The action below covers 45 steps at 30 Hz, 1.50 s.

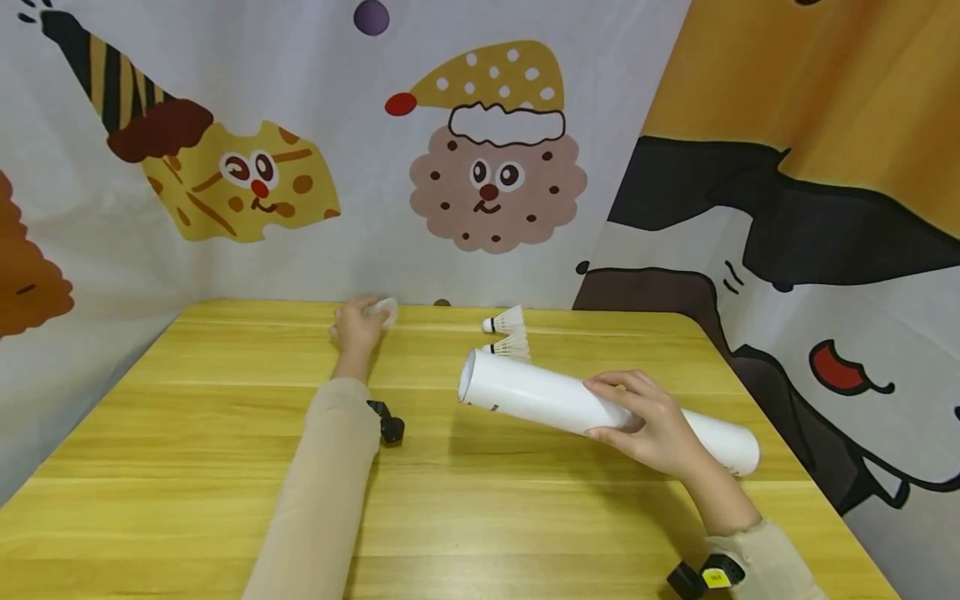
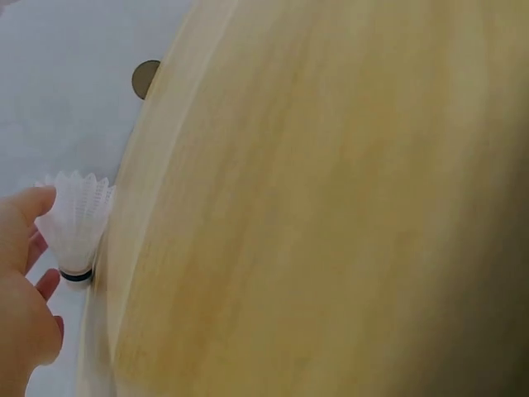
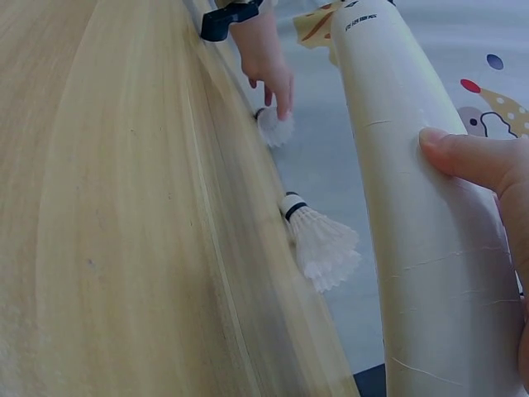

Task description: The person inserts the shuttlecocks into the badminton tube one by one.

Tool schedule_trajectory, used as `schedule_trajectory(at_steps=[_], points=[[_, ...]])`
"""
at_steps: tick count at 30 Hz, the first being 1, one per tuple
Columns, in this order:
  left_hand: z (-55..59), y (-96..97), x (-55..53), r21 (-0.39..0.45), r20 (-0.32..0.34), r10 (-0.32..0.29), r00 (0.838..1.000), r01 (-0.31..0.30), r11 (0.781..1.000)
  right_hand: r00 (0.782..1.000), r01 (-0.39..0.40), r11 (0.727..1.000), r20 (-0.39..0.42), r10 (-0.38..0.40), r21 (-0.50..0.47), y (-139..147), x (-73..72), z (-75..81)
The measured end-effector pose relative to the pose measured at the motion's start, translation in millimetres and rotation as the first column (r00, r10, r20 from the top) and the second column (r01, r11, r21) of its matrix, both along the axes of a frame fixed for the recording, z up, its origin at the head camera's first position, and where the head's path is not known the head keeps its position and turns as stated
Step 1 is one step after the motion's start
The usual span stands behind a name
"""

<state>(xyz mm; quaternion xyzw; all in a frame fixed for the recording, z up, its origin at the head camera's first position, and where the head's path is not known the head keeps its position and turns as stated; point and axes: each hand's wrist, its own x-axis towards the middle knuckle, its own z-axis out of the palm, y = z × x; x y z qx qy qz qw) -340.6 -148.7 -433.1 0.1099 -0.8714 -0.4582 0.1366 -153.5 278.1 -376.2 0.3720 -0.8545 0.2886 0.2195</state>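
Over the table [image 1: 187, 467], the right hand [image 1: 654, 423] grips a white tube [image 1: 543, 393].

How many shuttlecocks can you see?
3 visible: one shuttlecock at the left hand, a second beyond the tube, a third just nearer the tube. More may be hidden by the hand or inside the tube.

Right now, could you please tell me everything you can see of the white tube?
The white tube is a long, glossy cylinder, perhaps cardboard, with faint creases on its side and small dark print near its open left end in the head view. The right hand holds it aslant above the table, gripping near its middle.
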Motion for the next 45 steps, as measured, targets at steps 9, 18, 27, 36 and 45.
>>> schedule_trajectory(at_steps=[9,18,27,36,45], points=[[-4.1,-4.3,6.3,0.058,-0.125,0.067,0.99,-0.06,0.997,0.999,0.02,1.0,0.028,-0.02,0.014,-1,2.3,0.8],[-4.4,-8.8,15.9,0.197,-0.153,0.129,0.98,-0.097,0.976,1.0,0.006,1.0,0.02,-0.006,0.006,-1,2.0,0.6],[-8.0,-12.3,22.6,0.322,-0.201,0.152,0.968,-0.081,0.943,1.0,0.007,1.0,0.012,-0.007,0.006,-2,1.9,0.3],[-9.1,-12.9,28.3,0.341,-0.377,0.153,0.914,-0.017,0.94,1.0,-0.012,1.0,-0.006,0.012,0.002,-2,0.2,-1.0],[2.0,-13.4,36.2,0.368,-0.373,0.157,0.914,-0.01,0.93,1.0,-0.015,1.0,-0.008,0.015,0.006,-2,0.3,-2.4]])
